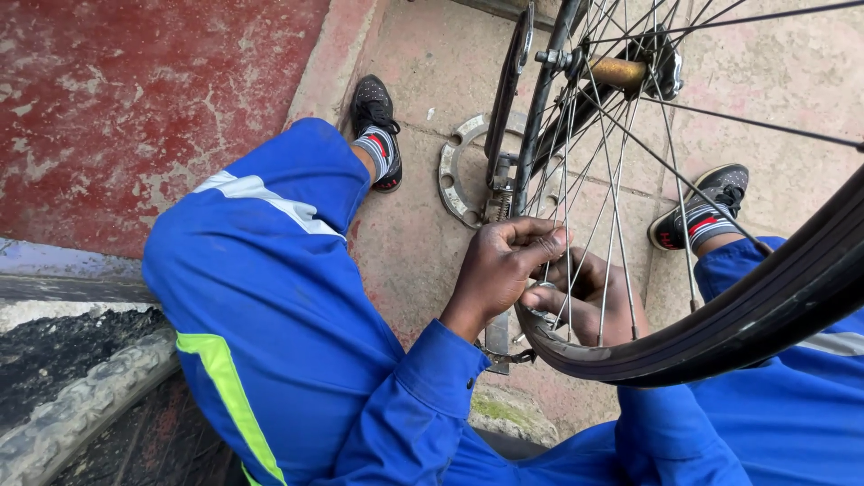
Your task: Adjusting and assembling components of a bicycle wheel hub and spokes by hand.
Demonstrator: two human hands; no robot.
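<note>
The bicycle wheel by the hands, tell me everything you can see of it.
The bicycle wheel stands upright between the person's knees, only partly in frame. It has a black rubber tyre, a silvery metal rim, thin metal spokes crossing toward a brassy hub near the top. The left hand pinches at the spokes near the rim; the right hand reaches in behind them.

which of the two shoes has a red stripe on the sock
The shoe on the right, seen through the wheel spokes; its sock shows a red stripe. The other shoe has a grey patterned sock.
</note>
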